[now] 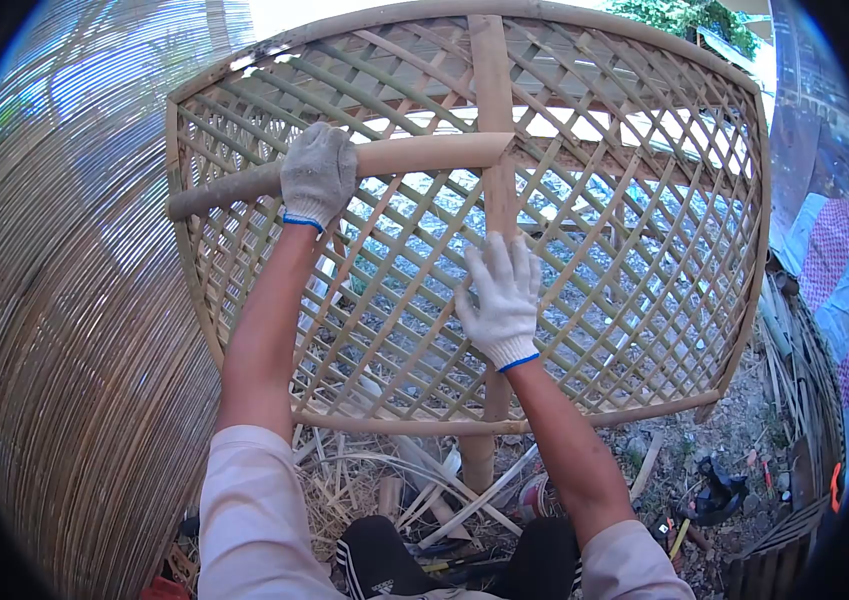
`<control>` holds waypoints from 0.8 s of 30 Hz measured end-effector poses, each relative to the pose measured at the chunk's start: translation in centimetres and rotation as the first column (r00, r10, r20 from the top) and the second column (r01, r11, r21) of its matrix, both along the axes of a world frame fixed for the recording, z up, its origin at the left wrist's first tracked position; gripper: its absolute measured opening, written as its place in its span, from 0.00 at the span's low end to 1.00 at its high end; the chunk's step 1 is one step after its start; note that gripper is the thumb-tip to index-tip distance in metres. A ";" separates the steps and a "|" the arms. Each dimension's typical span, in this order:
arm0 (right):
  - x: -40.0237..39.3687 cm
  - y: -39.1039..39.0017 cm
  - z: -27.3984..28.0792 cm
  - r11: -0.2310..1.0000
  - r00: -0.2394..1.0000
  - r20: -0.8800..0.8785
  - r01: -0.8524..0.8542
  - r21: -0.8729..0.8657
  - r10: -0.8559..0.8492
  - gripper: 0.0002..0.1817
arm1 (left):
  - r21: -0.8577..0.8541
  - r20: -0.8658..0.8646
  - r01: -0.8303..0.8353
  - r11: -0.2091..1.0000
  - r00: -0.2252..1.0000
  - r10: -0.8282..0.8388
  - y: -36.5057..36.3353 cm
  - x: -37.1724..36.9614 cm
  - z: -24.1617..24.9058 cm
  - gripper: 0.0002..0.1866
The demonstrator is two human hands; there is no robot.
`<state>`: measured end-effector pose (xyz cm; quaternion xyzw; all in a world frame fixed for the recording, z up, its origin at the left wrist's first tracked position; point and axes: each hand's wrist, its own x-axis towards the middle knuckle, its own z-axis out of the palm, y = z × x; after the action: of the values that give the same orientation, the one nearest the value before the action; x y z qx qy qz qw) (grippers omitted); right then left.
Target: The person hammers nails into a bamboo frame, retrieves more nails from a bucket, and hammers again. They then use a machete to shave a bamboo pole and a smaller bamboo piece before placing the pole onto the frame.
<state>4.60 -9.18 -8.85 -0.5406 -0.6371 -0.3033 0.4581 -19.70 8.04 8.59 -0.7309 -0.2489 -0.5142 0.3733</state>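
Note:
A large lattice panel of crossed bamboo strips in a curved bamboo frame (pixel 424 426) stands upright before me. Down its middle runs a vertical bamboo post (pixel 490 80). My left hand (pixel 319 175), in a white knit glove with a blue cuff edge, is wrapped round a bamboo piece (pixel 429 153). That piece lies nearly level across the upper left of the lattice; its slanted right end meets the post, and its left part looks darker. Lower down, my gloved right hand (pixel 504 305) rests with fingers spread over the post and nearby strips.
A tall screen of thin slats (pixel 74 330) curves along the left. Bamboo offcuts (pixel 374 475) litter the ground below the panel. To the right are a black tool (pixel 717 490), a can (pixel 534 497), stacked strips (pixel 799 340) and patterned cloth (pixel 829 250).

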 end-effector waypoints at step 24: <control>0.5 -2.7 1.7 0.991 0.993 -0.063 -0.102 -0.084 0.097 0.29 | -0.008 0.008 -0.031 0.999 0.999 0.031 -0.2 0.3 0.1 0.07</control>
<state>5.08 -11.92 -7.19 -0.5364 -0.6622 -0.2358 0.4671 -19.45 7.86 8.72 -0.7264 -0.2636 -0.5105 0.3772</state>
